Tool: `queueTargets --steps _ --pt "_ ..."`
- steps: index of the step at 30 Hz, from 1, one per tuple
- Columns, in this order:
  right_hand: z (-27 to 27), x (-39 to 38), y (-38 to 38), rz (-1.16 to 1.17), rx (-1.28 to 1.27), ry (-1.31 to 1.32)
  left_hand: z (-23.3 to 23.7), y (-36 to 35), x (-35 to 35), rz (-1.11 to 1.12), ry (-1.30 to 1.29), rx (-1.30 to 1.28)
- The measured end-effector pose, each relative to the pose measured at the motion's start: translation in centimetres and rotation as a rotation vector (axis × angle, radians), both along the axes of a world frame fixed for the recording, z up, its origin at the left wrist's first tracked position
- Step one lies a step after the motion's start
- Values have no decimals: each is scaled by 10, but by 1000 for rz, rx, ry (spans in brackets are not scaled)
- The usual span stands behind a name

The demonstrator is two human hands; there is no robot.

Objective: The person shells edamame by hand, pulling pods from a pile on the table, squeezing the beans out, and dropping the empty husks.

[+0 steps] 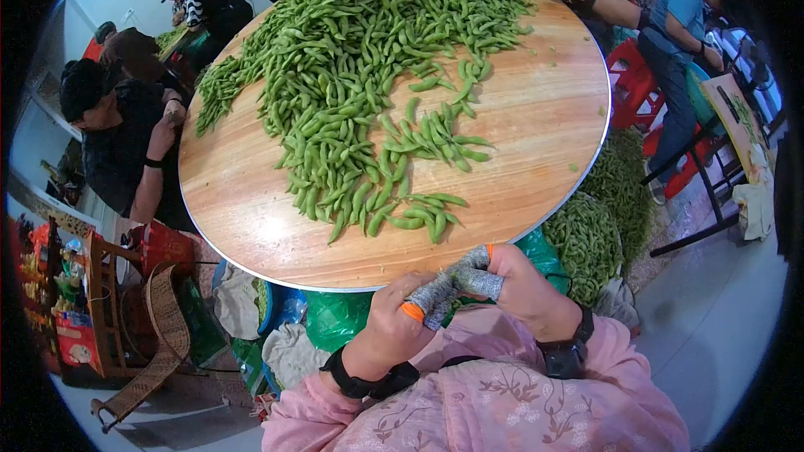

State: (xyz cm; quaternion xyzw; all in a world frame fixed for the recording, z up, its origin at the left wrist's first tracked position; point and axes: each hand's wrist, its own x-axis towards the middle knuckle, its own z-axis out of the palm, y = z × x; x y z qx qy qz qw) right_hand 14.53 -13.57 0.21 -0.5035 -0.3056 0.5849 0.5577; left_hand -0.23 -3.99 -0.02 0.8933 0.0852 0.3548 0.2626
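My left hand (404, 311) and my right hand (521, 286) meet just off the near edge of a round wooden table (519, 172). Grey knitted covers with orange trim wrap some fingers of both. The fingers of each are closed and pressed together, the tips touching. A trace of green shows below them, but what they pinch is hidden. A large heap of green edamame pods (335, 59) covers the table's far and middle part. Nearest my hands lie a few loose pods (427, 216).
A green plastic bag (335, 315) hangs below the table edge. Sacks of pods (584, 243) stand at the right, near a red stool (630, 75). At the left are a person (126, 138) and a wooden chair (100, 301). Another person's forearm (615, 7) rests at the far right edge.
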Motion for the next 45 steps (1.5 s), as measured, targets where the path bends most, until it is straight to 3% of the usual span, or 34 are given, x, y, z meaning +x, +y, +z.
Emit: queueTargets --steps 6,8,11,13,21,25,27,29,32,39,41,45 --pt "4 -6 2 -85 20 68 0 -3 2 126 129 73" --pt "3 -5 2 -47 132 -59 -1 -2 3 107 105 117" --pt "3 -9 2 -105 236 -132 1 -3 3 86 100 -95" --pt "0 -10 1 -91 261 -195 3 -4 -2 65 157 -492" --pt "3 -3 -2 -48 217 -390 12 1 -1 -78 318 -818" --pt "-3 4 -6 -20 230 -644 6 -7 8 -74 294 -1050" --pt "-2 6 -9 -18 220 -758 -6 -6 11 -89 298 -964" --pt "-2 9 -15 -135 246 -671 -16 -4 14 -110 301 -882" --pt "5 16 -22 -111 141 -593 -18 -2 15 -243 452 -764" --pt "5 9 -16 -135 125 -317 6 -7 19 -224 277 -987" --pt "-1 10 -14 -105 155 -342 4 -3 15 -314 277 -1011" --pt "5 7 -16 -93 217 -494 -4 -1 12 -283 315 -1029"
